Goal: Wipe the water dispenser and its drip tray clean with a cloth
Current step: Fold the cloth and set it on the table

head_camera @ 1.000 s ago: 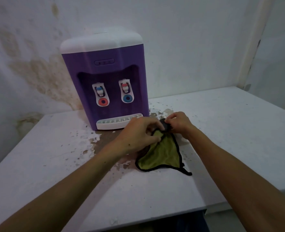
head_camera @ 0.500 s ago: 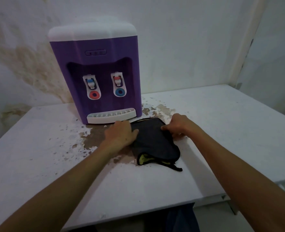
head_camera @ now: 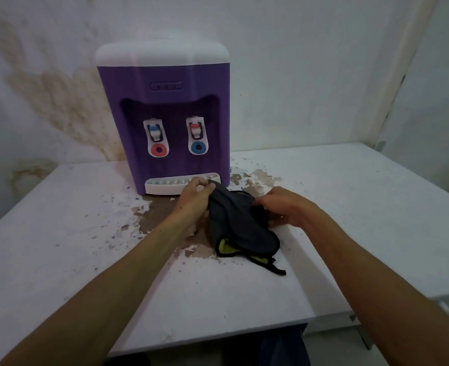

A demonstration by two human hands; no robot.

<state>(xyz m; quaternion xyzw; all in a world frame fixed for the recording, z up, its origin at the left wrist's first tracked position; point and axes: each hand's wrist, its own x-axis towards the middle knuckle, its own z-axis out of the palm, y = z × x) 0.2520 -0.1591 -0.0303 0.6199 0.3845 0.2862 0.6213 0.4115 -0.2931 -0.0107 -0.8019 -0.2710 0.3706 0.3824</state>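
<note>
A purple water dispenser (head_camera: 165, 107) with a white top stands at the back of the white table (head_camera: 350, 220). Its white drip tray (head_camera: 165, 187) juts out at the base, under two taps. A dark grey cloth (head_camera: 239, 223) with a yellow-green underside lies crumpled just in front of the tray. My left hand (head_camera: 194, 196) pinches the cloth's far left corner, lifted close to the tray's right end. My right hand (head_camera: 281, 207) grips the cloth's right edge on the table.
The tabletop's white coating is peeled off in brown patches (head_camera: 160, 220) in front of and beside the dispenser. A stained wall (head_camera: 59, 101) rises behind. The table's front edge (head_camera: 218, 336) is close to me.
The cloth was flipped from yellow side up to grey side up. Both hands then gathered it, and my left hand raised its corner toward the drip tray.
</note>
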